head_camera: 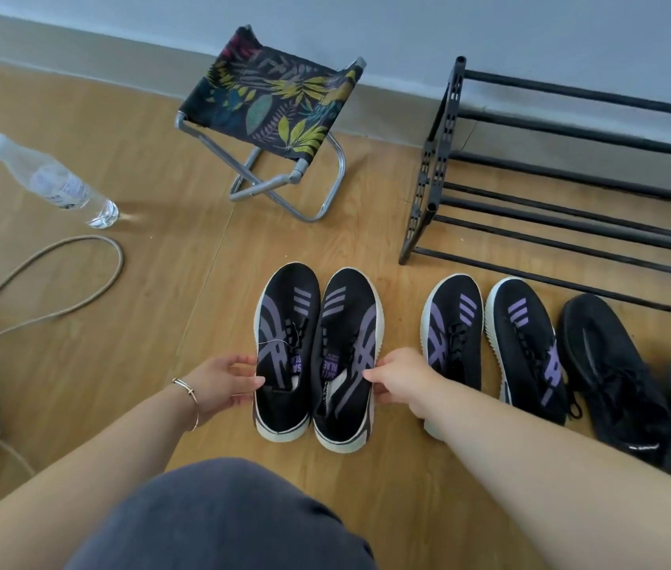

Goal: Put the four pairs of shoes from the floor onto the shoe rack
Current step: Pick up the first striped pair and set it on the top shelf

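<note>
1. Left hand (225,382) half-curled, fingertips pinching the outer collar of the left shoe (286,351) of a black-purple pair standing on the floor (161,322).
2. Right hand (401,382) curled, thumb and fingers gripping the outer edge of the right shoe (346,359); both shoes touch side by side between the hands.
3. Second purple pair (490,343) just right of the right hand, its heel hidden by the forearm.
4. Black shoes (613,372) further right, one cut off by frame edge.
5. Shoe rack (572,191) beyond right hand, shelves bare.
6. Both forearms reach forward, palms facing inward.
</note>
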